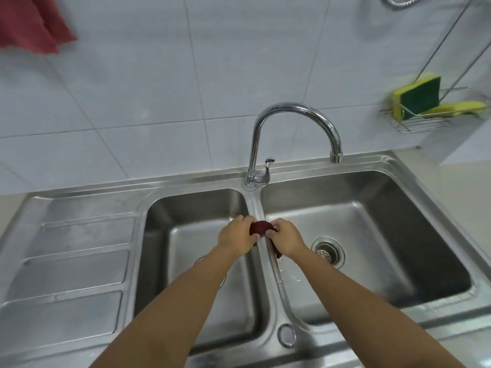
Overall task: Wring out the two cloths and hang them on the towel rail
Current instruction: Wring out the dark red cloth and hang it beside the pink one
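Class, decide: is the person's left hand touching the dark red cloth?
Touching. The head view shows the left hand with fingers curled round the dark red cloth.

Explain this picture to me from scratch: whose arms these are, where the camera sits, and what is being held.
There is no machine here. A person wears a camera on the head, so you look down along their own arms. The left hand and right hand both grip a dark red cloth, bunched between them above the divider of a steel double sink. A curved tap stands behind it. On the wall, a wire rack holds yellow-green sponges, and a lighter red cloth hangs at top left.
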Demonstrator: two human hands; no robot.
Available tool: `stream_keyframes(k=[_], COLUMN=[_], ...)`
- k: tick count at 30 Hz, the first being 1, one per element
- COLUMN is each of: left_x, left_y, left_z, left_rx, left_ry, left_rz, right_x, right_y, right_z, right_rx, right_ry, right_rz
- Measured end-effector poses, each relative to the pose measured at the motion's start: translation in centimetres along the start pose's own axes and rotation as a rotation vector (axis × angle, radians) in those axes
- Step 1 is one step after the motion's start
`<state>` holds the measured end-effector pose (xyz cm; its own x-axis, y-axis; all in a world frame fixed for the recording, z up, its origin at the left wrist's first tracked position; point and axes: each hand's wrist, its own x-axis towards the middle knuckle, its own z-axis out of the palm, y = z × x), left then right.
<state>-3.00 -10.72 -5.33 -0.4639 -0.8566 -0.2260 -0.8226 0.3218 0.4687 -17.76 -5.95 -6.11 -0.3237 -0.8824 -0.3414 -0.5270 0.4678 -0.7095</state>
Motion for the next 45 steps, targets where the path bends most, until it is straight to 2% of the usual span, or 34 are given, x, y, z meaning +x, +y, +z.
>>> stream_keyframes(k=[2,5,12,15,18,22,24,27,29,31,34,36,38,41,45], left_x=[-0.6,-1.8,-5.4,-7.0,-8.1,-9.5,-10.2,-11.0,-11.5,-11.9,-12.6,-13.6,-14.9,-17.8,-21.4], left_y=[0.2,0.6,0.5,0.8,1.2,1.4,1.7,1.8,1.6,0.7,-1.2,-2.8,-4.2,-6.7,-9.5], left_z=[0.2,-0.5,-5.1,-7.3,-9.5,-12.9,-14.2,-15.3,-15.9,-16.5,-16.4,-15.8,-14.8,-12.2,-8.1], left_rx=[0.006,-0.018,-0.357,-0.496,-0.516,-0.692,-0.757,-0.875,-0.988,-1.038,-0.907,-0.786,-0.52,-0.222,0.182], left_ry=[-0.019,-0.055,-0.142,-0.114,-0.012,0.074,0.103,0.141,0.203,0.281,0.383,0.449,0.497,0.58,0.689], left_rz=[-0.004,0.0,-0.041,-0.042,-0.04,-0.08,-0.092,-0.116,-0.158,-0.225,-0.316,-0.328,-0.271,-0.141,0.126], right_x=[-1.0,-2.7,-5.6,-6.3,-7.0,-8.0,-8.5,-9.4,-9.6,-9.7,-9.7,-10.0,-10.3,-10.7,-11.8], right_y=[0.4,0.6,-2.9,-4.6,-6.7,-8.4,-9.0,-10.6,-11.6,-12.1,-12.2,-12.3,-12.4,-12.3,-12.4], right_z=[-0.2,-1.2,-4.1,-4.4,-4.6,-3.8,-2.5,0.6,2.4,3.4,4.2,5.0,5.5,5.7,5.6], right_rx=[-0.001,0.103,0.407,0.51,0.628,0.616,0.55,0.492,0.551,0.546,0.553,0.651,0.667,0.534,0.551], right_ry=[0.008,-0.116,-0.25,-0.335,-0.411,-0.533,-0.526,-0.395,-0.326,-0.344,-0.464,-0.614,-0.763,-0.945,-1.196], right_rz=[0.006,0.059,0.016,-0.021,-0.072,-0.228,-0.318,-0.378,-0.354,-0.269,-0.131,-0.052,0.07,0.241,0.387])
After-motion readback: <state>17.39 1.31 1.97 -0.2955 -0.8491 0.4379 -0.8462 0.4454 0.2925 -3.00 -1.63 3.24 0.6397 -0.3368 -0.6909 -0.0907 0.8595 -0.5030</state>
